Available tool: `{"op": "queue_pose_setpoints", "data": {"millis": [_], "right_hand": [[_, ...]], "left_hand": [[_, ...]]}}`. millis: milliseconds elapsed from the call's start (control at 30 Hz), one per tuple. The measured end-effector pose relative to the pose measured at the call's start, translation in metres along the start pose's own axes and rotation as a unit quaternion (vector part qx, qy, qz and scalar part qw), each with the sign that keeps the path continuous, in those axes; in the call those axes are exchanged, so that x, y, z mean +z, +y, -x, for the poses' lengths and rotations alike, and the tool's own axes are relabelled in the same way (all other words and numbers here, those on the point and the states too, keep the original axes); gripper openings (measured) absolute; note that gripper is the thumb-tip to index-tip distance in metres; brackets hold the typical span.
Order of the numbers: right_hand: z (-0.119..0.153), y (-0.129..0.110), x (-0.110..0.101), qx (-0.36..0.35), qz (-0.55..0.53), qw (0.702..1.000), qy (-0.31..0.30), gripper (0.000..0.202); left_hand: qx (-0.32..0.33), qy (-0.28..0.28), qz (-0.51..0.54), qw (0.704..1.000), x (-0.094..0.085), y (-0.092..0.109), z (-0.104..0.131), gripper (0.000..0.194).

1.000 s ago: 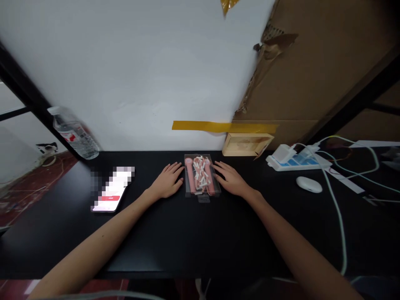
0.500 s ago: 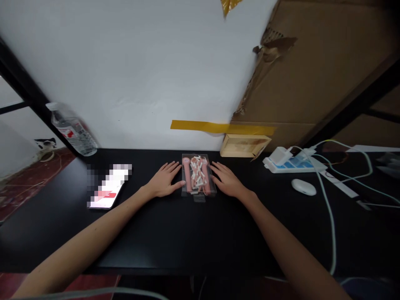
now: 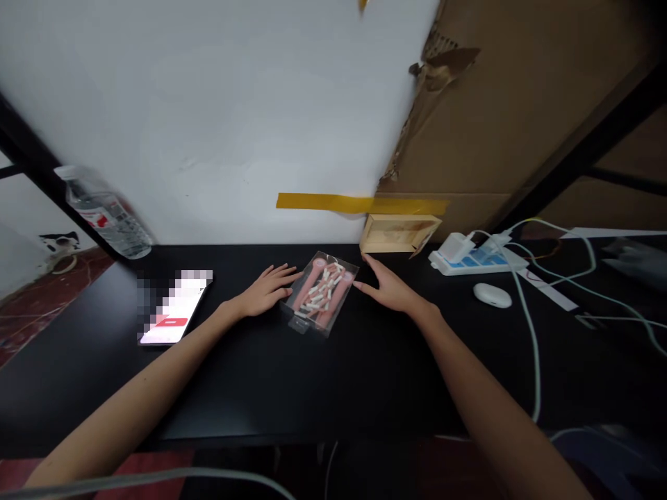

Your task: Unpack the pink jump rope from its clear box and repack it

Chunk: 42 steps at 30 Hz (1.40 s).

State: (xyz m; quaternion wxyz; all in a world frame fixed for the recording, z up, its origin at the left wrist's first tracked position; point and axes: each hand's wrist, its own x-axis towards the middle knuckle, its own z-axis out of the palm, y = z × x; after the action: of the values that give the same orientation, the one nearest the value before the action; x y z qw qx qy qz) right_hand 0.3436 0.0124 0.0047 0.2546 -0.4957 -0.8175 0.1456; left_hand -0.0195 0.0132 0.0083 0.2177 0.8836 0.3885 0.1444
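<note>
A clear flat package [image 3: 322, 292] lies turned at a slant on the black table [image 3: 307, 389]. Inside it are two pink handles with round ends and, between them, a bundle banded in pink and white. At the package's left edge my left hand [image 3: 263, 290] rests with its fingers spread, its thumb by the side of the pack. On the other side my right hand [image 3: 388, 286] is open, thumb beside the upper right edge and fingers pointing forward to the wooden tray. Neither hand is closed on anything.
A lit phone [image 3: 177, 309] lies at left, with a plastic bottle [image 3: 109, 219] behind it. Against the wall stands a shallow wooden tray [image 3: 388, 244]. To the right are a power strip [image 3: 484, 262] with cables and a white earbud case [image 3: 492, 295].
The package has turned clockwise, its top now leaning right. My right hand's fingers have moved forward and bunched closer together. The view has shifted slightly.
</note>
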Motion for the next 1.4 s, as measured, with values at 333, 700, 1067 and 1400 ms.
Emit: {"op": "queue_pose_setpoints", "data": {"millis": [333,700,1067,1400], "right_hand": [[0.008,-0.049,-0.013,-0.095,0.013,0.995,-0.029,0.041],[0.006,-0.043,-0.001,0.012,0.037,0.999,0.016,0.059],[0.006,-0.034,0.022,-0.036,0.059,0.995,-0.068,0.056],[0.007,-0.035,0.011,-0.011,0.028,0.996,-0.085,0.090]], "left_hand": [[-0.028,0.301,0.145,0.942,-0.005,-0.014,-0.010,0.031],[0.058,0.114,-0.067,0.990,-0.009,0.027,-0.002,0.056],[0.045,0.022,-0.098,0.994,-0.027,0.016,-0.005,0.072],[0.032,0.049,-0.192,0.980,0.000,0.036,-0.012,0.091]]}}
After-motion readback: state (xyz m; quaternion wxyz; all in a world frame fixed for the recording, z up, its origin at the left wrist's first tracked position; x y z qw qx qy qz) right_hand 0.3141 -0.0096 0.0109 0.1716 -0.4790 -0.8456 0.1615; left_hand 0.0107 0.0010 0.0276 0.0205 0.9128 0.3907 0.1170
